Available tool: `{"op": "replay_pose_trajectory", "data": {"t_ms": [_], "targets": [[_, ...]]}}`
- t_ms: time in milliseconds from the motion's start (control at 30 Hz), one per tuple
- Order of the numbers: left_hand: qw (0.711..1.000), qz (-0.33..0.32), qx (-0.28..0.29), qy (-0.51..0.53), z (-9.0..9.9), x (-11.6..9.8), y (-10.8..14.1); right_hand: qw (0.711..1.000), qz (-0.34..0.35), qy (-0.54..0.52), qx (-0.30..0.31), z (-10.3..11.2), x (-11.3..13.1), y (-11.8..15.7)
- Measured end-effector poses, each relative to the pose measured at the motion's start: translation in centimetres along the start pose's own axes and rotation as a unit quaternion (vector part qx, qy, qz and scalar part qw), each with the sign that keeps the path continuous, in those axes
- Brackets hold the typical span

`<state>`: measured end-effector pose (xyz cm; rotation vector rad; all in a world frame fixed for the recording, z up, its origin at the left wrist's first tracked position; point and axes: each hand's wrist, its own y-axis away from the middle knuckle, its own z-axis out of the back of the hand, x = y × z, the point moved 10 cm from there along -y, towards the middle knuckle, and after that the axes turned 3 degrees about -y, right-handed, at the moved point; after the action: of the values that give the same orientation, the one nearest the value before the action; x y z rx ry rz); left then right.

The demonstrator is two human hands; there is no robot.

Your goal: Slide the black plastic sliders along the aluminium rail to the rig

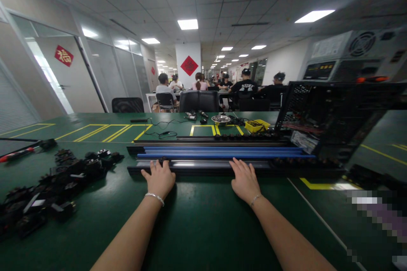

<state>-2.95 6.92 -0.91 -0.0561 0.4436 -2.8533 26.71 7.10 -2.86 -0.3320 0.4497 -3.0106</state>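
Observation:
A long black rail (203, 171) with a grey, shiny inner channel lies crosswise in front of me. My left hand (159, 178) rests on its left part with the fingers spread, and a small dark piece (164, 159) shows by the fingertips. On the same rail, right of its middle, lies my right hand (246, 181), fingers stretched out and apart. Small dark parts sit in the rail's right end. Just behind runs a blue strip (222, 152), parallel to the rail. Both hands touch the rail from above; neither visibly grips anything.
Heaped black parts (63, 182) cover the table's left side, near a red-handled tool (17, 154). An open computer case (321, 114) stands right, with a power supply (346, 46) above. Farther back are a metal bowl (221, 120), yellow basket (257, 125) and cables. People sit beyond.

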Motion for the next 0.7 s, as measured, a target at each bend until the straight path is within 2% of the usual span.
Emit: {"op": "replay_pose_trajectory", "data": {"t_ms": [700], "targets": [[0.997, 0.071, 0.021, 0.032, -0.5, 4.2, -1.4, 1.0, 0.001, -0.004, -0.006, -0.1, -0.1, 0.0]]}}
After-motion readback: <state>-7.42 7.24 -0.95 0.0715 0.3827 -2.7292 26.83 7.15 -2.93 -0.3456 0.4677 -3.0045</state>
